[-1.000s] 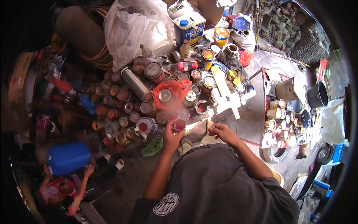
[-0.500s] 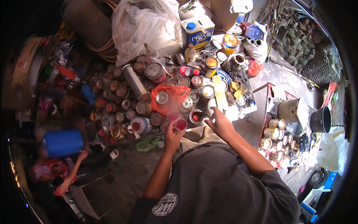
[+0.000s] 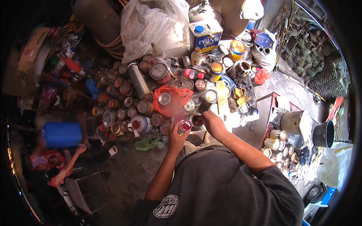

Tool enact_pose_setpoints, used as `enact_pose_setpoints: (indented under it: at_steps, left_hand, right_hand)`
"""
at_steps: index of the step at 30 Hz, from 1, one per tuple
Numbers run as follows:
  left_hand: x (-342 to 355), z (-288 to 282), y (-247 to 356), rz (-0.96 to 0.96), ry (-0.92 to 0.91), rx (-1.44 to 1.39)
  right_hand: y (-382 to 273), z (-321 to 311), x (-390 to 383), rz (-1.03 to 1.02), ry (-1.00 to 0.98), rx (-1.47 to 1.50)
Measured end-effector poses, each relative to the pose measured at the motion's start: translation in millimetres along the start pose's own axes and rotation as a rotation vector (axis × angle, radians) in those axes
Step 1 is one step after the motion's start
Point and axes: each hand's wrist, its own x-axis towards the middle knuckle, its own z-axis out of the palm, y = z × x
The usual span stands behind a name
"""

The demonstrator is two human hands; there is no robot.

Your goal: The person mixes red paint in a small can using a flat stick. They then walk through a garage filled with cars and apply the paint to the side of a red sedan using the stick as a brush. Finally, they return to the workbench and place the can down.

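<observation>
In front of my body, my left hand (image 3: 176, 138) is wrapped round a small can of red paint (image 3: 186, 125), its open top facing up. Just right of it stands an open tin (image 3: 196, 120) with dark red contents. My right hand (image 3: 215, 126) is at this tin's right rim, fingers pinched together. What those fingers hold is hidden. Behind the two cans lies a red plastic bag (image 3: 171, 107) with a round silver lid (image 3: 164, 98) on it.
Several used paint tins (image 3: 145, 107) crowd the workbench. A metal cylinder (image 3: 140, 82) lies among them; a rectangular solvent can (image 3: 206, 37) stands behind. More tins (image 3: 272, 143) fill a side table at right. At left are a blue drum (image 3: 62, 134) and another person's arm (image 3: 71, 164).
My right hand has moved left and closer to the open tin; the dark tool seen between them earlier no longer shows clearly. My left hand's can has shifted slightly right.
</observation>
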Motion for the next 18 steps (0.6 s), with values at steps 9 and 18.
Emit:
enact_pose_setpoints:
  at_steps: [9,18]
  left_hand:
    - [5.9,0.6,16.6,0.127,0.057,0.088]
    - [14.3,0.9,26.3,0.176,0.036,0.161]
  right_hand:
    - [-39.0,-57.6,-10.8,-0.117,0.045,-0.131]
    - [-52.8,-87.2,-24.9,-0.147,0.065,-0.093]
